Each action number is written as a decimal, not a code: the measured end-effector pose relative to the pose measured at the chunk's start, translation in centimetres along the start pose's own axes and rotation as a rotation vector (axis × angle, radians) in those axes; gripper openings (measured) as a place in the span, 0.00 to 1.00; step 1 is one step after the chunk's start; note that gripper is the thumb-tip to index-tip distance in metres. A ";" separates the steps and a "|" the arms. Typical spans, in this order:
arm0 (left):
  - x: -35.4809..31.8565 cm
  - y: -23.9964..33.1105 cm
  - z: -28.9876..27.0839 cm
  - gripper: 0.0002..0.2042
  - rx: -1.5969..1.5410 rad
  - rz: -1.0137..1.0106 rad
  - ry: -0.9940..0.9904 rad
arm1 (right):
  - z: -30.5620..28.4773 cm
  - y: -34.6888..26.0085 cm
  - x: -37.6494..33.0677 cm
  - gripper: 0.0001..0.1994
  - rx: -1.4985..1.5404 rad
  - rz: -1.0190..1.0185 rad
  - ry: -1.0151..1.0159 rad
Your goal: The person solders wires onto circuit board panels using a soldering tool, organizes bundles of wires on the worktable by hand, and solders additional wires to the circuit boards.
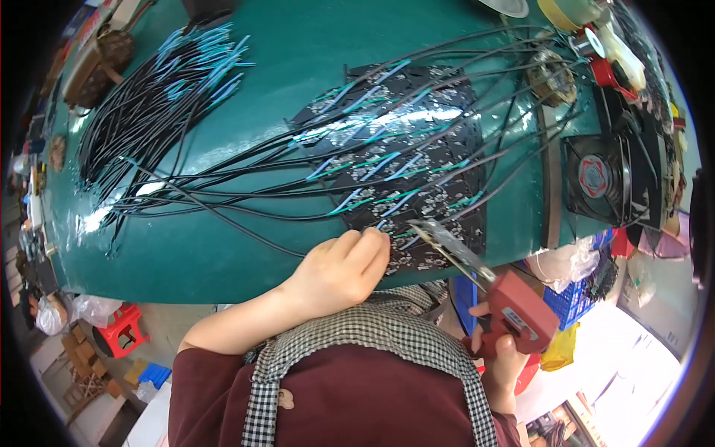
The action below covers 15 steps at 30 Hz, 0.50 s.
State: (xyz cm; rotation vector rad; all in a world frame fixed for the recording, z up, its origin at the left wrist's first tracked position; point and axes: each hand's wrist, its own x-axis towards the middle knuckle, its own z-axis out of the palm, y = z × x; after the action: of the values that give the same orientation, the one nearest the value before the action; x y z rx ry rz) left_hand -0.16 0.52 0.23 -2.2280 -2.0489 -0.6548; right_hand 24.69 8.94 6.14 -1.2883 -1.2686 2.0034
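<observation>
My left hand (342,270) rests at the near edge of a dark mat of small circuit boards (439,160). Its thumb and fingers are pinched on the blue-ended tip of a black cable (261,244). In my right hand (500,356), wrapped round its handle, is a red soldering gun (521,316). The gun's metal tip (418,227) points left, just right of my left fingertips; whether it touches a wire I cannot tell. Several black cables with stripped blue and green wires lie across the boards in rows.
A thick bundle of black cables (141,112) lies at the far left of the green table (283,45). On the right stand a square fan (592,175), a metal bar (551,186) and a spool (590,42). A red stool (123,330) and a blue crate (570,302) are below the table edge.
</observation>
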 end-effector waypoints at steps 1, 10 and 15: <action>0.1 0.0 -0.1 0.15 -0.047 0.029 -0.017 | -0.4 0.0 -0.3 0.37 0.014 -0.041 0.023; 0.5 -0.3 -0.5 0.11 -0.027 0.017 -0.016 | -1.8 1.9 1.2 0.34 -0.070 -0.275 0.089; 2.5 -8.2 -3.6 0.05 0.114 -0.361 0.237 | -2.1 2.2 1.7 0.34 -0.026 -0.324 0.113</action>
State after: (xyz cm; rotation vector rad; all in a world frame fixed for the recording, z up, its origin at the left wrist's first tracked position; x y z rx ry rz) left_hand -8.95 2.79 2.37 -1.6445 -2.3117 -0.7594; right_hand 26.01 10.12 3.09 -1.1081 -1.3548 1.6718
